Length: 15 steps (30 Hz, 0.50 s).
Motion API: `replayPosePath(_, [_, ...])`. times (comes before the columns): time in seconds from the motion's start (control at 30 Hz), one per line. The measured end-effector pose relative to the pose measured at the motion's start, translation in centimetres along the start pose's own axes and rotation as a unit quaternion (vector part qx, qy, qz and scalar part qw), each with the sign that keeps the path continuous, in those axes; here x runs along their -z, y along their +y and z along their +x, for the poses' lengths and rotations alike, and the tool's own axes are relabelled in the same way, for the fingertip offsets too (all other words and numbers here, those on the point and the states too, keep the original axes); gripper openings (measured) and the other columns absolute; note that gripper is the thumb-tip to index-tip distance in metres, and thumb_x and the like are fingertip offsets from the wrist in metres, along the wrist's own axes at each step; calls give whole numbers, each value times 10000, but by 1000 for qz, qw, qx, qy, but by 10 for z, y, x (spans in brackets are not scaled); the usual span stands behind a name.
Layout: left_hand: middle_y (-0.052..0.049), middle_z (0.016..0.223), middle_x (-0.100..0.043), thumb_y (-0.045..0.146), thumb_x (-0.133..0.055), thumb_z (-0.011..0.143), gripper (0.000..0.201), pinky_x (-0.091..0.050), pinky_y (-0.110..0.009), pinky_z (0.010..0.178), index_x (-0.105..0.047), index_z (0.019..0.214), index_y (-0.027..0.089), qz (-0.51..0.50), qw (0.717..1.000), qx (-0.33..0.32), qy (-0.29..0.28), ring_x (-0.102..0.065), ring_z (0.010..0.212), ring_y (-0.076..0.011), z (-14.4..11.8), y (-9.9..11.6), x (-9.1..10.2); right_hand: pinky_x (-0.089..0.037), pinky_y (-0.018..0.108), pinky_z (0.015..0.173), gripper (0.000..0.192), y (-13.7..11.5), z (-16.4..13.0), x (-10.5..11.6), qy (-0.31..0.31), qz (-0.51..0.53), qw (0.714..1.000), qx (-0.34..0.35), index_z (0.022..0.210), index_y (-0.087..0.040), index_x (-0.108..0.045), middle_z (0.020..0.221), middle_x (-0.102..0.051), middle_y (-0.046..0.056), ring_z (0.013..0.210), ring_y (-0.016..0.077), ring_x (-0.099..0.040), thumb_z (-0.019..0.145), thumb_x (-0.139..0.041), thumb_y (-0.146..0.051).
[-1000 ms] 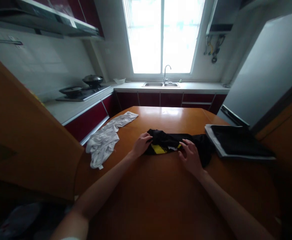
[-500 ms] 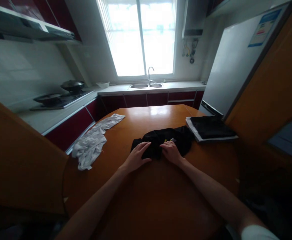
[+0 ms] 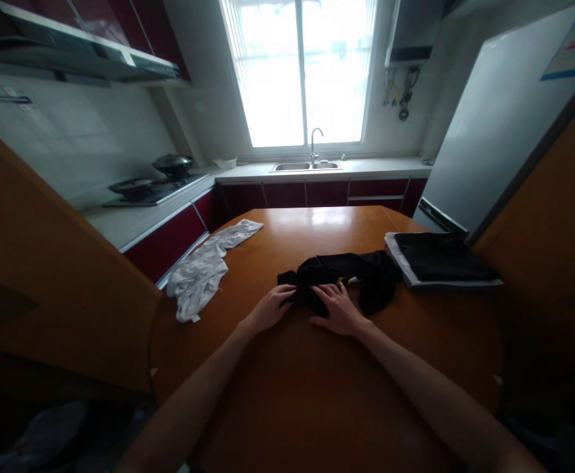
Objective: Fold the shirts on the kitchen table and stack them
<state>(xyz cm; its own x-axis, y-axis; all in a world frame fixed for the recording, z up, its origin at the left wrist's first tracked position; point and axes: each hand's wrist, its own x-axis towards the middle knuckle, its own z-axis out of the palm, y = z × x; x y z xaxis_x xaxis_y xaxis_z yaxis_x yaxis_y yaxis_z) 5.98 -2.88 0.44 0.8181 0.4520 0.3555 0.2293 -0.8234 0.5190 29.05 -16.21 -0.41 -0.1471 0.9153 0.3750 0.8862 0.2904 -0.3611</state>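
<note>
A black garment (image 3: 353, 265) lies crumpled on the wooden table, with a small yellow-and-white spot, perhaps a label, near its middle. At its near left edge, the fingers of my left hand (image 3: 270, 310) curl closed over the cloth. My right hand (image 3: 341, 311) rests on the garment's near side, fingers spread and thumb apart. Folds of dark cloth lie between the two hands, and their detail is lost in the black.
The wooden table (image 3: 287, 387) has a crumpled white garment (image 3: 201, 279) at its left. To the right lies a folded stack of black and white cloth (image 3: 442, 259). Beyond are a counter with a sink (image 3: 292, 167), a stove with pans (image 3: 171, 164) and a fridge (image 3: 499, 118).
My left hand has gone from spread fingers to curled ones at the cloth's edge. My right hand has opened out flat over the cloth. The view has turned slightly left.
</note>
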Motion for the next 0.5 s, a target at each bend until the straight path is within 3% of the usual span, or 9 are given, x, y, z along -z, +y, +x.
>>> replayPosePath(0.07, [-102, 1172, -688, 220, -539, 971, 280, -501, -371, 1005, -718, 1186, 224, -4, 1000, -13, 3, -639, 1093, -220, 2, 8, -2, -212, 628, 1170, 644, -4, 3, -4, 23, -11, 999, -28, 1453, -226, -475, 1317, -613, 130, 1254, 319, -512, 849, -671, -333])
replayPosePath(0.2, [-84, 997, -679, 295, -606, 956, 272, -521, -341, 891, -720, 1193, 222, 27, 999, -17, -15, -643, 937, -212, 4, 12, -2, -422, 453, 1066, 517, 7, 7, -2, 64, 21, 996, -63, 1310, -193, -594, 1172, -670, 111, 1108, 261, -601, 816, -518, -64])
replayPosePath(0.33, [-80, 1065, -659, 251, -727, 848, 476, -506, -350, 910, -656, 1319, 252, 56, 998, -9, -34, -627, 991, -231, 2, 5, 3, -501, 391, 957, 470, 34, 5, 7, 155, 87, 978, -111, 1192, -181, -650, 1129, -685, 102, 1061, 245, -632, 791, -445, -46])
replayPosePath(0.5, [-60, 985, -679, 4, -517, 765, 432, -500, -317, 871, -759, 1058, 211, 41, 999, 22, -16, -646, 925, -198, -1, -8, 12, -513, 413, 913, 355, 64, 3, 23, 265, 134, 943, -149, 1016, -158, -696, 999, -715, 110, 975, 261, -654, 775, -439, -111])
